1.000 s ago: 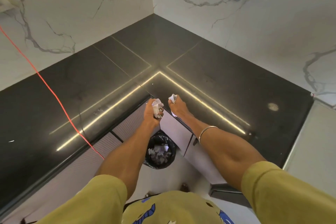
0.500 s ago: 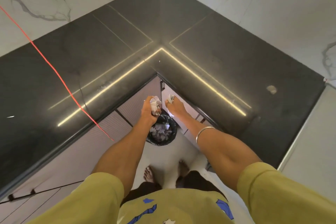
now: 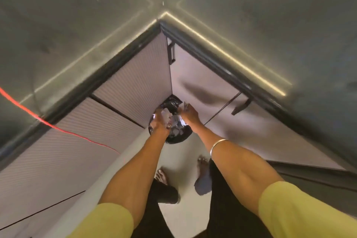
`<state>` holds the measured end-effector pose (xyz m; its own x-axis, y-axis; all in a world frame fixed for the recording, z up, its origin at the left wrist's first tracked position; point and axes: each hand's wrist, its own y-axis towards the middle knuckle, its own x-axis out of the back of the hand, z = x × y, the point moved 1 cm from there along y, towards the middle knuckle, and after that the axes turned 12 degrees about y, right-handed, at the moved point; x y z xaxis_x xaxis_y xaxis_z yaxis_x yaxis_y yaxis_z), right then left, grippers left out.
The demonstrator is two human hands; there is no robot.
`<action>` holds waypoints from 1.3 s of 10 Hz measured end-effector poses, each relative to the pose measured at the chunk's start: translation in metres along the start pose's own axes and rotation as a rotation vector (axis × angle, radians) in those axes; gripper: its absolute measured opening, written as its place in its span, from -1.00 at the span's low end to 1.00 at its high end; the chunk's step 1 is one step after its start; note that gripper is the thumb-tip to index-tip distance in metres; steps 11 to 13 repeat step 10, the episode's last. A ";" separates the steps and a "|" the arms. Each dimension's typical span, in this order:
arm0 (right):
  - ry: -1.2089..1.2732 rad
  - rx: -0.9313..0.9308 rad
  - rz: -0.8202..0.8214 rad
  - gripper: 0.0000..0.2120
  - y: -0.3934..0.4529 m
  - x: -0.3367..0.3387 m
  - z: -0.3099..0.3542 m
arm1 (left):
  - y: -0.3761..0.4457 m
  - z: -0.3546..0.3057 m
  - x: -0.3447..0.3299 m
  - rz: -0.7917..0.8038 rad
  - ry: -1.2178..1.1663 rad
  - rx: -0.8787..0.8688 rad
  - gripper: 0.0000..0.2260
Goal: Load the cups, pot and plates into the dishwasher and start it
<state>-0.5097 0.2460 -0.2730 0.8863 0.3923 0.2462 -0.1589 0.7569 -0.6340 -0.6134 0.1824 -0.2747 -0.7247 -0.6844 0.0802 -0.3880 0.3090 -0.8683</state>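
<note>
No cup, pot, plate or dishwasher is in view. Both my hands reach down over a small bin with a black bag [image 3: 178,139] on the floor in the cabinet corner. My left hand [image 3: 158,124] grips a crumpled white paper [image 3: 167,115] just above the bin's rim. My right hand [image 3: 190,116] pinches a smaller scrap of paper [image 3: 185,104] over the bin's far side. More crumpled paper [image 3: 176,128] lies inside the bin. The picture is blurred by motion.
A dark stone counter [image 3: 77,15] wraps the corner above the bin. Pale cabinet doors [image 3: 135,83] with dark handles [image 3: 171,52] stand below it. A red cable [image 3: 58,128] hangs across the left cabinets. My bare feet [image 3: 161,176] stand on the pale floor.
My head and both hands have dropped from the counter's edge down to the bin. The wall and socket have left the view. Both hands still hold their paper.
</note>
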 end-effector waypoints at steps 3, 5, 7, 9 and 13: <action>0.223 -0.089 0.024 -0.85 0.129 -0.066 -0.154 | 0.189 0.098 -0.012 -0.043 -0.066 0.119 -0.65; 0.299 -0.151 0.016 -0.42 0.204 -0.101 -0.221 | 0.279 0.129 -0.020 -0.045 -0.019 0.117 -0.28; 0.256 -0.241 -0.006 -0.48 0.199 -0.091 -0.218 | 0.269 0.124 -0.015 -0.097 -0.037 0.185 -0.34; 0.146 -0.225 -0.031 -0.74 0.132 -0.052 -0.166 | 0.151 0.075 -0.013 -0.187 0.349 -0.018 -0.45; 0.040 -0.195 0.012 -0.74 0.084 -0.035 -0.116 | 0.105 0.058 -0.010 -0.127 0.666 -0.215 -0.55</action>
